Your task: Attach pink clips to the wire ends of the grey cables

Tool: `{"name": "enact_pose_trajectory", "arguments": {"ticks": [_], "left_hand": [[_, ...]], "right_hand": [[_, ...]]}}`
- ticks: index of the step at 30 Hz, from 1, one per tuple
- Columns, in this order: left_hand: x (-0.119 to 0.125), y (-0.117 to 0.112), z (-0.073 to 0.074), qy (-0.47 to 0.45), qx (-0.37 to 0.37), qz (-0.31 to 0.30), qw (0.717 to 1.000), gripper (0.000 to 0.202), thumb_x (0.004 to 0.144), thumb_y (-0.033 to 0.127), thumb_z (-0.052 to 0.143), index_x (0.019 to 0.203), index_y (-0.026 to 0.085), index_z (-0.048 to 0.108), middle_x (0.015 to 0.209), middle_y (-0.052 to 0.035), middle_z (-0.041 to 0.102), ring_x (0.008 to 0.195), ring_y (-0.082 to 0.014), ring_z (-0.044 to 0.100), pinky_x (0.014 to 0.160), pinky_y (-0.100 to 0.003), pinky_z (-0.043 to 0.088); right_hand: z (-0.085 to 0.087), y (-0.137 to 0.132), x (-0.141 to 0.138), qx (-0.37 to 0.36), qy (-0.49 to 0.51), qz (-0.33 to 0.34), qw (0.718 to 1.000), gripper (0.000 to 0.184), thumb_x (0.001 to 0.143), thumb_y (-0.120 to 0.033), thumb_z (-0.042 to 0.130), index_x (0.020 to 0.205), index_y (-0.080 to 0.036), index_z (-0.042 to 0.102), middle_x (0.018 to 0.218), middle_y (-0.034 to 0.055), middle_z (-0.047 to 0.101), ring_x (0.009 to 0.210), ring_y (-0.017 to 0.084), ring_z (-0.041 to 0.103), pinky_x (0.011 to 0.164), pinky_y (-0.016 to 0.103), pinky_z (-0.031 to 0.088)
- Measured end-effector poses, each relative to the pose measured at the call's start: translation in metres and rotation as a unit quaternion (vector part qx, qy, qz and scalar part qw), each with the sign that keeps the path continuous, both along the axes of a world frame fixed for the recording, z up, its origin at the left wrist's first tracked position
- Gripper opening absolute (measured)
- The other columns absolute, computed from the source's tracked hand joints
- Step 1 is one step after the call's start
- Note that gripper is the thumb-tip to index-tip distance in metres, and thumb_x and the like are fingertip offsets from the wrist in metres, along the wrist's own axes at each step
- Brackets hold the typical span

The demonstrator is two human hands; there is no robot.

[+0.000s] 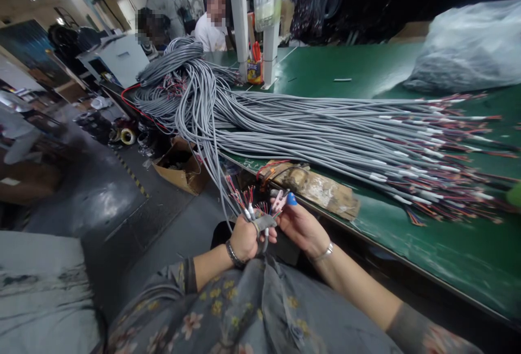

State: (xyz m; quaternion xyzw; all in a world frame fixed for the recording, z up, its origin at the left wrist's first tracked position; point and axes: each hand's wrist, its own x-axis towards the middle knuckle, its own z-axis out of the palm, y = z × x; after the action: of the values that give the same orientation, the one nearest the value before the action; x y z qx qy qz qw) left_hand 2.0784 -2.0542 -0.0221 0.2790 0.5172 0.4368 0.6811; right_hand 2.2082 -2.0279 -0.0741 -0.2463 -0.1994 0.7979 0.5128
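My left hand (245,239) is closed in a fist round the ends of a few grey cables (260,222), whose stripped coloured wires (243,195) fan upward above it. My right hand (301,226) is beside it, fingers pinched on a small tool with a blue tip (290,199) held against the cable ends. Both hands hover over my lap, just in front of the table edge. A big bundle of grey cables (285,126) lies across the green table (427,245) and drapes off its left end.
A taped brown pad (321,188) is fixed on the table edge. A clear plastic bag (468,50) sits at the back right. An open cardboard box (181,166) stands on the floor. Two people sit beyond the cable pile by a white post (240,17).
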Motion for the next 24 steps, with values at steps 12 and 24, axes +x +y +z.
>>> {"name": "enact_pose_trajectory", "arguments": {"ticks": [12,24], "left_hand": [[-0.003,-0.002,-0.003,0.023,0.006,-0.026,0.999,0.048,0.044,0.053,0.079,0.057,0.015,0.053,0.041,-0.0010,0.054,0.035,-0.0108,0.049,0.037,-0.020,0.027],[-0.019,-0.012,-0.022,0.071,0.035,-0.078,0.994,0.050,0.053,0.059,0.077,0.060,0.014,0.057,0.047,-0.0038,0.061,0.038,-0.0115,0.054,0.038,-0.019,0.029]], "right_hand": [[0.011,-0.004,-0.001,-0.027,-0.020,0.017,0.999,0.045,0.072,-0.063,0.069,0.089,-0.022,0.068,0.089,0.0034,0.068,0.075,0.017,0.059,0.070,0.031,0.049],[0.019,-0.016,0.011,-0.007,-0.165,0.113,0.980,0.043,0.054,-0.049,0.087,0.070,-0.016,0.065,0.064,-0.0006,0.063,0.059,0.009,0.055,0.059,0.022,0.044]]}}
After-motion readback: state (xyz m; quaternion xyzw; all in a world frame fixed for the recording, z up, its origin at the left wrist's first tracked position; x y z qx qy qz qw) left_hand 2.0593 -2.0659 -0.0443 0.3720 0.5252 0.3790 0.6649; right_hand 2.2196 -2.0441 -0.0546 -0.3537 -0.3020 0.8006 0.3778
